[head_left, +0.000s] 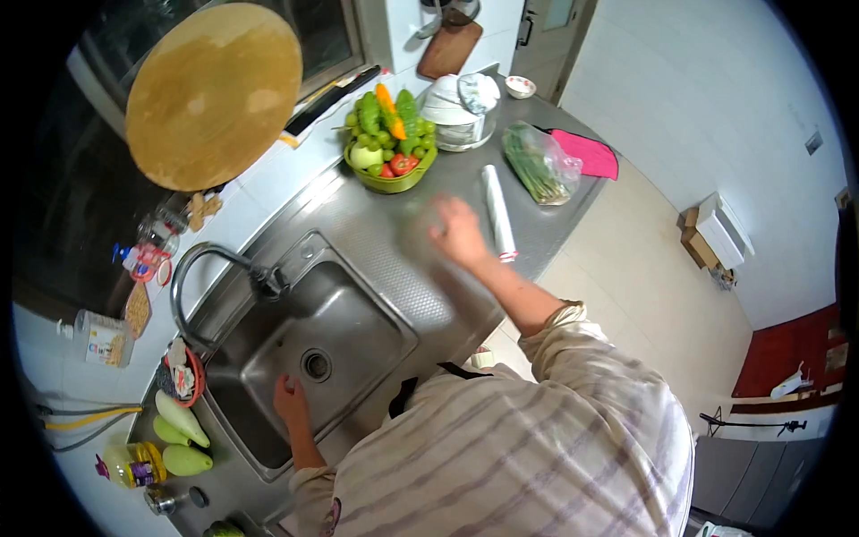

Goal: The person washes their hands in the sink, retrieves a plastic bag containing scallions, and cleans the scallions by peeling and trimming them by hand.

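Observation:
My right hand (458, 231) is over the ribbed steel counter (425, 286), its fingers curled and smeared by motion. A faint greenish blur lies just left of it; I cannot make out whether the hand holds anything. Close to its right is a white roll (498, 213), perhaps of plastic film. Beyond the hand stands a green basket (391, 184) with tomatoes, peppers and round green fruit. My left hand (291, 400) hangs over the steel sink (358, 309), near the drain (316, 364), with loosely bent fingers apart and nothing visible in them.
The faucet (215, 255) arches over the sink. Pale green gourds (183, 421) and an oil bottle (134, 464) stand at the left. Bagged green vegetables (541, 166), a pink cloth (586, 154), a white bowl (520, 87) and a knife (331, 100) are at the back.

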A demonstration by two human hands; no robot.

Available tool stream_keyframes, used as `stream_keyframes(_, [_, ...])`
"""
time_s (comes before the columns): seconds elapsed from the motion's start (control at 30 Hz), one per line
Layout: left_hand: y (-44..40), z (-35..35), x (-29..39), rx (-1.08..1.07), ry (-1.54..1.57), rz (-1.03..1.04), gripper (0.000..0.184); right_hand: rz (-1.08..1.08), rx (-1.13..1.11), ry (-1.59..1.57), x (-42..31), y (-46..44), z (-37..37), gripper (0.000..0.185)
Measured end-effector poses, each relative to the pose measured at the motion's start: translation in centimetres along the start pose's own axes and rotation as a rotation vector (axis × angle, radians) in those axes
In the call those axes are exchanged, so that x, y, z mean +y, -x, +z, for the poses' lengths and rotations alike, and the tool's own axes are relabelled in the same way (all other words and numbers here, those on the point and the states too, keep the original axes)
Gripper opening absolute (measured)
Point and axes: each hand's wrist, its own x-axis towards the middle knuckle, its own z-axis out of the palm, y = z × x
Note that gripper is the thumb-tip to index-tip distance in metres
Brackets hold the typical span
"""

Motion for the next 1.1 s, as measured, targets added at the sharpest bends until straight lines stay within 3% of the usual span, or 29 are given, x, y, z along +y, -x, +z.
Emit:
stream_keyframes(0.03, [0.3, 1.0, 0.2, -0.004, -0.006, 0.004, 0.047, 0.031, 0.146, 0.098, 3.5, -1.2, -1.9, 0.054])
stream_keyframes(0.07, [0.5, 2.1, 0.4, 0.096, -0.148, 0.148, 0.047, 0.06, 0.289, 0.195, 7.0, -2.3, -3.7, 0.059])
stream_keyframes(0.1, [0.7, 3.4, 0.7, 0.192, -0.292, 0.288, 0.048, 0.168, 0.341, 0.231, 10.4, -3.1, -6.0, 0.065])
stream_keyframes(0.13, [0.5, 4.8, 1.1, 0.188, -0.298, 0.284, 0.048, 0.276, 0.39, 0.268, 13.4, -3.8, -8.2, 0.071])
stream_keyframes(0.2, [0.9, 7.6, 2.8, 0.321, -0.489, 0.384, 0.051, 0.654, 0.373, 0.36, 19.0, -4.3, -11.2, 0.089])
stream_keyframes(0.23, [1.5, 8.6, 4.2, 0.322, -0.494, 0.374, 0.051, 0.651, 0.363, 0.356, 21.3, -4.1, -12.0, 0.089])
stream_keyframes(0.3, [3.8, 9.8, 10.7, 0.25, -0.403, 0.313, 0.055, 0.868, 0.188, 0.181, 25.9, -4.2, -12.2, 0.106])
stream_keyframes(0.4, [1.3, 14.8, 10.2, 0.289, -0.417, 0.531, 0.059, 0.81, 0.038, 0.038, 30.7, -4.1, -10.1, 0.112])
stream_keyframes(0.43, [1.5, 15.7, 10.8, 0.332, -0.391, 0.684, 0.059, 0.781, -0.024, 0.079, 30.9, -3.9, -10.1, 0.103])
stream_keyframes(0.5, [3.0, 16.8, 14.7, 0.176, -0.193, 0.585, 0.059, 0.813, -0.181, 0.137, 32.3, -4.1, -9.4, 0.084])
stream_keyframes(0.57, [4.3, 16.8, 17.2, 0.105, -0.112, 0.508, 0.057, 0.778, -0.084, 0.022, 34.2, -3.7, -8.3, 0.066])
stream_keyframes(0.63, [4.8, 16.2, 19.0, 0.034, -0.029, 0.439, 0.055, 0.726, -0.128, -0.452, 37.7, -3.3, -6.6, 0.058])
stream_keyframes(0.7, [4.6, 15.4, 19.9, -0.232, -0.119, 0.098, 0.052, 0.872, -0.046, -0.734, 34.7, -3.6, -9.0, 0.054])
stream_keyframes(0.73, [4.2, 15.4, 19.5, -0.218, -0.114, 0.079, 0.052, 0.863, -0.069, -0.739, 33.5, -3.2, -9.2, 0.054])
stream_keyframes(0.8, [3.5, 15.5, 18.0, -0.113, -0.286, 0.241, 0.051, 0.57, 0.298, -0.918, 30.8, -1.7, -9.5, 0.046])
stream_keyframes(0.83, [3.8, 15.3, 17.7, -0.106, -0.285, 0.23, 0.051, 0.568, 0.286, -0.924, 28.1, -0.8, -10.5, 0.046])
stream_keyframes(0.9, [4.6, 15.3, 17.8, 0.071, -0.197, 0.387, 0.056, 0.571, 0.105, -0.829, 22.6, 1.3, -12.8, 0.056])
stream_keyframes(1.0, [4.4, 15.7, 16.5, 0.203, -0.107, 0.565, 0.061, 0.361, -0.015, -0.743, 21.4, 5.3, -9.8, 0.051])
stream_keyframes(1.1, [5.0, 14.4, 18.4, 0.316, -0.014, 0.703, 0.062, 0.235, -0.336, -0.814, 13.0, 6.8, -8.6, 0.049])
